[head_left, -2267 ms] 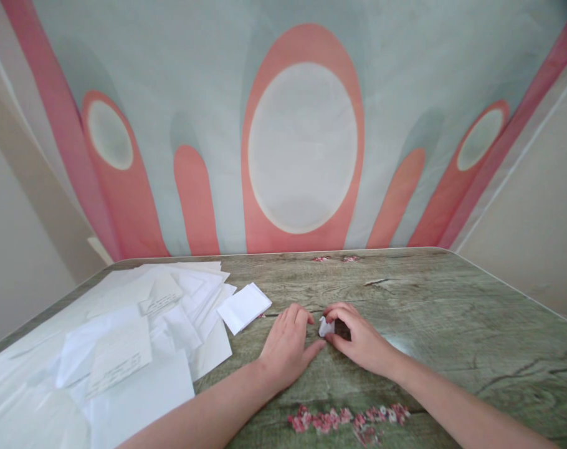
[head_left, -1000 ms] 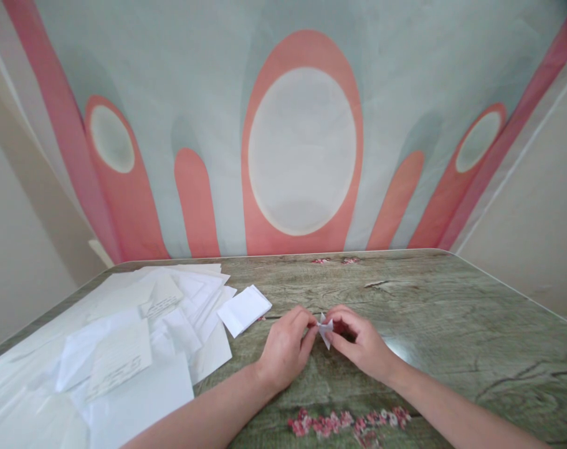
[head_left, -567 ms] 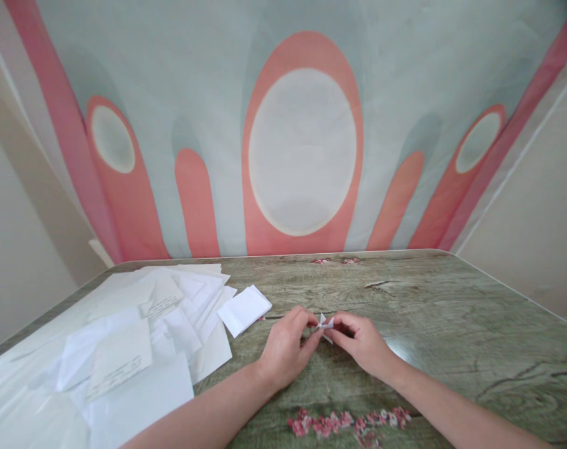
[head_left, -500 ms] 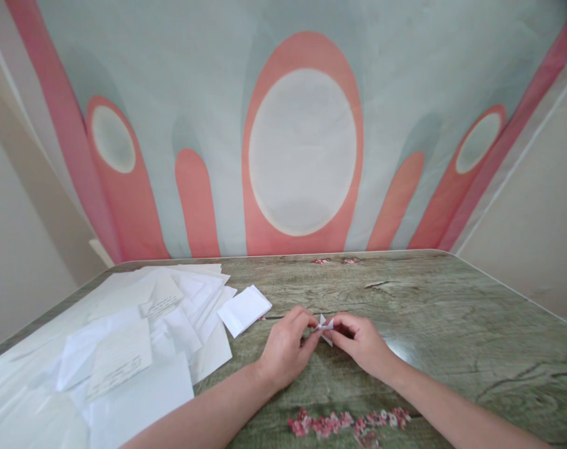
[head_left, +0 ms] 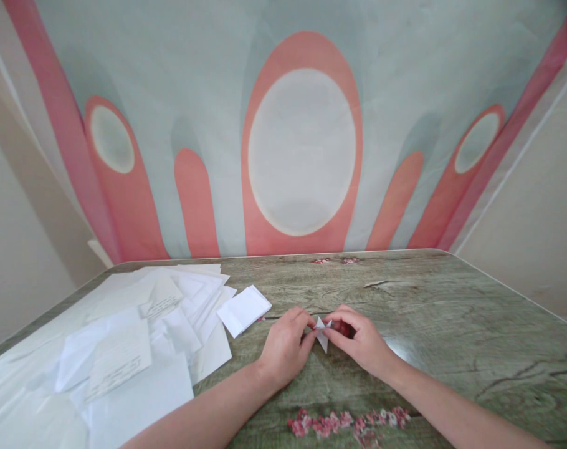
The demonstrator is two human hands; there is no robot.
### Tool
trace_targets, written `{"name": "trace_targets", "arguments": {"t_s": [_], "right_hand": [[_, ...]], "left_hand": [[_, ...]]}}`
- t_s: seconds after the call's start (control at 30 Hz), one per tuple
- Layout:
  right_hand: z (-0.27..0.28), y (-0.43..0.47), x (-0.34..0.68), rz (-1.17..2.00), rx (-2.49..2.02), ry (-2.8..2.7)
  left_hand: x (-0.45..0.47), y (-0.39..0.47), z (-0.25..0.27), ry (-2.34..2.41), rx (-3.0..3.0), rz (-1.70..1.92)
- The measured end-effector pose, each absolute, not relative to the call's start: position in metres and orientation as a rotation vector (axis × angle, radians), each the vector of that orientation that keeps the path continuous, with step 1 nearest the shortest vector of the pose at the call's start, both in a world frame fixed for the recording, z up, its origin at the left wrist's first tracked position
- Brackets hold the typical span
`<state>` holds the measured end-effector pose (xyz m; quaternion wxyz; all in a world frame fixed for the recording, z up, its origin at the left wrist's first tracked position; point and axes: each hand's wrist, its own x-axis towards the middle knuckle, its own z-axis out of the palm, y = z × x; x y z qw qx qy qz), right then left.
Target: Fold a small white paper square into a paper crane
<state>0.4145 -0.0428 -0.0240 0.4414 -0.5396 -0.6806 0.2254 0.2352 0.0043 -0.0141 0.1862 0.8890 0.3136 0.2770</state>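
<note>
Between my two hands is a small piece of folded white paper with pointed corners sticking up and down. My left hand pinches its left side between thumb and fingers. On the other side, the thumb and fingers of my right hand close on its right edge. Part of the folded paper is hidden behind my fingertips. Just left of my left hand lies a small stack of white paper on the table.
A spread pile of white sheets, some with printed lines, covers the table's left side. The wood-patterned table bears pink flower prints near the front. Behind it stands a grey-green backdrop with coral shapes.
The folded paper has turned between my fingers, and its lower point now shows larger and hangs lower. My right fingers have shifted slightly; the stack and pile have stayed put.
</note>
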Motion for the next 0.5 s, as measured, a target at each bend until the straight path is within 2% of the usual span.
{"name": "trace_targets", "arguments": {"t_s": [0.5], "right_hand": [[-0.023,-0.0431,0.4128,0.587,-1.363,-1.758]], "left_hand": [[0.2362,0.0069,-0.0137,0.878,2.561,0.68]]}}
